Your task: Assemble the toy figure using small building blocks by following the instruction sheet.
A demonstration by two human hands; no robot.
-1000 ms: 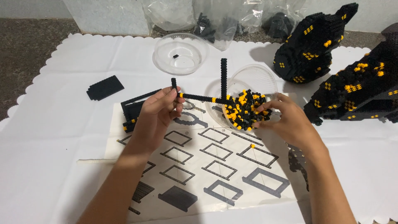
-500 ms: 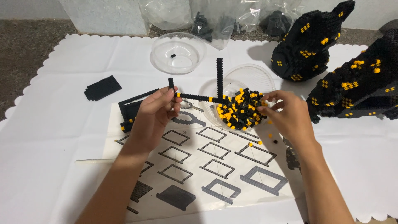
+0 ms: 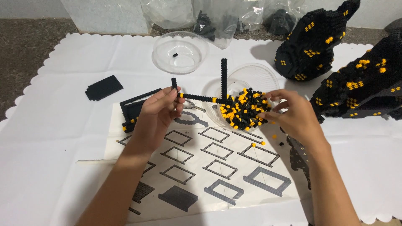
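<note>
On the table: a white scalloped cloth (image 3: 63, 138) covers it, and a printed sheet (image 3: 209, 167) of grey frame outlines lies flat in front of the person, placed where it can be read while both hands work above it.
Left hand (image 3: 157, 115): fingers closed round a thin black frame (image 3: 199, 98) of small bricks, pinching it near one corner; it is held up off the sheet, level, so its far end reaches toward the bowl.
Frame: black strips with a few yellow bricks, one strip standing upright (image 3: 224, 77) beside the bowl.
Right hand (image 3: 293, 115): fingertips drawn together at the rim of the bowl, on or just over the loose bricks; whether a brick is pinched between them I cannot tell.
Bowl (image 3: 261, 77): clear plastic, heaped with black and yellow bricks (image 3: 243, 109), set between the hands for an easy reach.
Strays: a few yellow bricks (image 3: 274, 136) on the sheet near the right hand.
Far side: a second clear bowl (image 3: 180, 52), nearly empty; a flat black plate (image 3: 104, 87) at left.
Right edge: two large black-and-yellow built pieces (image 3: 360, 83), set well apart from the work.
</note>
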